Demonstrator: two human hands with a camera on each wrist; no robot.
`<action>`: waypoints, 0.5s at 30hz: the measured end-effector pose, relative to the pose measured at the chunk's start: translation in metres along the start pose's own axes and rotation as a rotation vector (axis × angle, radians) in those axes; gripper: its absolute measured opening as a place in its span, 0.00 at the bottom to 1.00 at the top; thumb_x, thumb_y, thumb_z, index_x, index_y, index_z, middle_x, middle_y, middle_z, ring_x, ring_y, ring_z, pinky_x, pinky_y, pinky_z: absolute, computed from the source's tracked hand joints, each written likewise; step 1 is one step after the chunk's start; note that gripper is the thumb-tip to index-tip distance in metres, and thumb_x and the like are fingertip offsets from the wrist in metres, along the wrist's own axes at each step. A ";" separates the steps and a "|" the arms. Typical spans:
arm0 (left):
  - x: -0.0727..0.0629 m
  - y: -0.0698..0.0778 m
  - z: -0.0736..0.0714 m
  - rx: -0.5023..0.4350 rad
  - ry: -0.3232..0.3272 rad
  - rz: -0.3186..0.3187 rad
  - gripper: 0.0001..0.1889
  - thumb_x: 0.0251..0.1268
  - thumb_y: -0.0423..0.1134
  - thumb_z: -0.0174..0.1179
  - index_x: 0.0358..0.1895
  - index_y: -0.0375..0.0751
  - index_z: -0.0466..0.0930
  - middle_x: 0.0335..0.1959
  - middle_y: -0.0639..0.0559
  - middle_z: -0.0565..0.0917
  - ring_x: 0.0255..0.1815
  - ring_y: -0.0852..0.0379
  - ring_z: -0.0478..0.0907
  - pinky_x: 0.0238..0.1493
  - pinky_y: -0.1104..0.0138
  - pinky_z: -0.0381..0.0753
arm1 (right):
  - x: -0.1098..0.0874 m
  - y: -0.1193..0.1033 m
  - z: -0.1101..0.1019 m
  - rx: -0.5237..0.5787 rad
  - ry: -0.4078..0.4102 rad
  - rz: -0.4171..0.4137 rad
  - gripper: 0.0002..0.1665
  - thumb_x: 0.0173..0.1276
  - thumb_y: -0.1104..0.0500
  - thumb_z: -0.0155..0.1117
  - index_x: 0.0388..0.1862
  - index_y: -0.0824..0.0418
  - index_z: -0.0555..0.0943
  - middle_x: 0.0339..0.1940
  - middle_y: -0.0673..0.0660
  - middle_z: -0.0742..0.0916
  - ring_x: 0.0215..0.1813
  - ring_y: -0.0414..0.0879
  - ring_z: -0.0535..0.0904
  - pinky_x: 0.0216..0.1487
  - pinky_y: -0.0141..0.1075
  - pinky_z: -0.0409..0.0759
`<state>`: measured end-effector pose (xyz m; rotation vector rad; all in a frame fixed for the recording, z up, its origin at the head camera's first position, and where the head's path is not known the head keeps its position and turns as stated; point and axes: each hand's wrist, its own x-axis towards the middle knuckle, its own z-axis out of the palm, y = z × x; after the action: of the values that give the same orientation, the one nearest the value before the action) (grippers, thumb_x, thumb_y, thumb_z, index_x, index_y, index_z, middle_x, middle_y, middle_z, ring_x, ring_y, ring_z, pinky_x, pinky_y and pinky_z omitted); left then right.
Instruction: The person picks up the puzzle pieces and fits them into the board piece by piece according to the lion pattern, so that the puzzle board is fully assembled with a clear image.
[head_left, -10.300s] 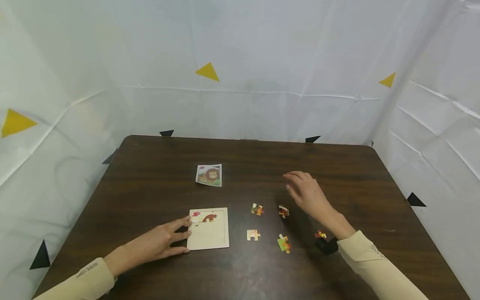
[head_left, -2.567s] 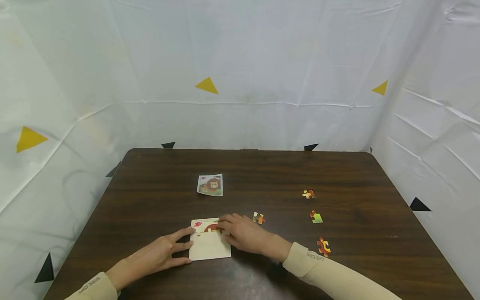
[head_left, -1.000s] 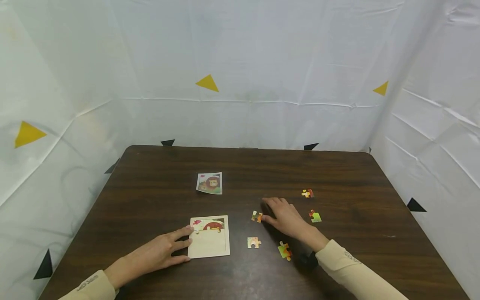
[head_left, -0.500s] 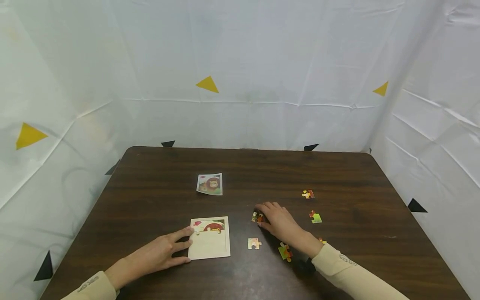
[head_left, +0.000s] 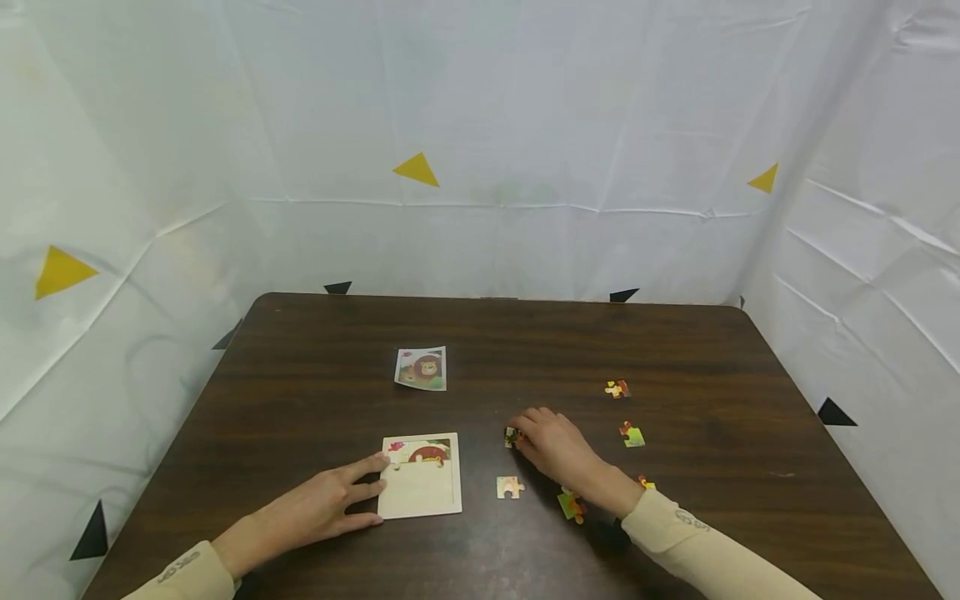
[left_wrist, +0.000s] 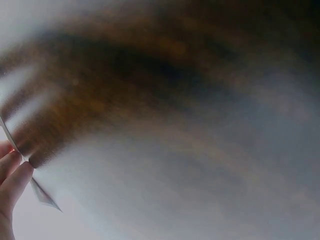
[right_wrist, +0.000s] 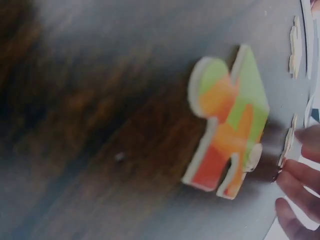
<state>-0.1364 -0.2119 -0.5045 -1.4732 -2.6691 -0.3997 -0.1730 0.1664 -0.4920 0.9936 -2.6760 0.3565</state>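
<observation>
A pale wooden puzzle tray (head_left: pixel 420 492) lies near the front of the table, its top row filled with several pieces showing a pink flower and a brown mane. Along its left edge rest the spread fingers of my left hand (head_left: pixel 326 504); the left wrist view catches the fingertips at that edge. To the right of the tray, my right hand (head_left: pixel 558 450) pinches a green and orange puzzle piece (head_left: pixel 512 437), partly covered by the fingers. A pale puzzle piece (head_left: pixel 509 487) lies just below. The right wrist view shows a green, orange and red puzzle piece (right_wrist: pixel 230 125) large, under the wrist.
A small lion picture card (head_left: pixel 421 369) lies behind the tray. Further right are a yellow and red piece (head_left: pixel 618 389), a green and red piece (head_left: pixel 633 435) and another piece (head_left: pixel 647 482) partly behind the sleeve. White sheeting (head_left: pixel 495 250) stands around the dark table (head_left: pixel 330 333).
A piece now fills the tray's top right corner, where my right hand was earlier. That hand then went right, slid back slightly left and closed on the green and orange piece. Left hand stays put.
</observation>
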 end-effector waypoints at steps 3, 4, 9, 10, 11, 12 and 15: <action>0.000 0.000 0.000 0.005 0.001 0.000 0.23 0.63 0.51 0.63 0.53 0.36 0.83 0.62 0.39 0.74 0.53 0.46 0.80 0.46 0.63 0.84 | -0.001 -0.001 -0.001 0.002 -0.010 -0.001 0.20 0.58 0.57 0.74 0.50 0.60 0.82 0.46 0.55 0.84 0.46 0.49 0.80 0.38 0.43 0.81; 0.000 0.000 0.000 0.005 0.000 -0.001 0.23 0.63 0.51 0.63 0.53 0.36 0.83 0.62 0.39 0.74 0.53 0.46 0.80 0.46 0.63 0.84 | -0.001 -0.001 -0.001 0.007 -0.009 -0.003 0.20 0.58 0.58 0.74 0.49 0.60 0.82 0.45 0.54 0.84 0.46 0.49 0.80 0.38 0.44 0.81; 0.000 0.001 0.000 0.001 -0.014 -0.004 0.23 0.63 0.50 0.63 0.54 0.36 0.83 0.62 0.39 0.73 0.54 0.46 0.80 0.46 0.63 0.84 | -0.004 0.000 0.000 0.013 0.010 -0.024 0.16 0.57 0.62 0.74 0.46 0.59 0.84 0.40 0.52 0.85 0.42 0.46 0.80 0.37 0.40 0.80; 0.000 0.001 0.000 0.000 -0.017 -0.004 0.23 0.63 0.50 0.63 0.54 0.36 0.83 0.62 0.40 0.73 0.54 0.46 0.80 0.46 0.63 0.84 | -0.004 0.000 0.000 0.005 0.010 -0.028 0.16 0.57 0.62 0.74 0.45 0.59 0.84 0.39 0.51 0.85 0.42 0.46 0.80 0.36 0.40 0.80; 0.000 0.001 0.000 -0.001 -0.019 -0.006 0.23 0.63 0.50 0.63 0.54 0.36 0.82 0.62 0.40 0.73 0.54 0.46 0.80 0.47 0.63 0.84 | -0.005 0.001 0.000 -0.002 0.012 -0.032 0.15 0.57 0.61 0.74 0.45 0.58 0.84 0.39 0.51 0.85 0.41 0.45 0.80 0.36 0.39 0.80; 0.000 0.002 -0.001 -0.002 -0.019 -0.005 0.23 0.63 0.50 0.63 0.54 0.36 0.83 0.62 0.40 0.73 0.54 0.46 0.80 0.46 0.63 0.84 | -0.005 0.001 0.001 -0.010 0.015 -0.037 0.16 0.57 0.61 0.74 0.45 0.58 0.84 0.39 0.50 0.85 0.42 0.45 0.80 0.36 0.39 0.79; 0.001 0.002 -0.001 -0.002 -0.021 -0.008 0.23 0.63 0.50 0.63 0.54 0.36 0.83 0.62 0.40 0.73 0.54 0.46 0.80 0.46 0.63 0.84 | -0.004 0.001 0.002 -0.032 0.047 -0.046 0.16 0.58 0.60 0.74 0.45 0.58 0.84 0.39 0.50 0.85 0.42 0.45 0.80 0.36 0.39 0.79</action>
<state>-0.1351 -0.2107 -0.5033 -1.4764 -2.6923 -0.3898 -0.1715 0.1692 -0.4950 1.0223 -2.6041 0.3231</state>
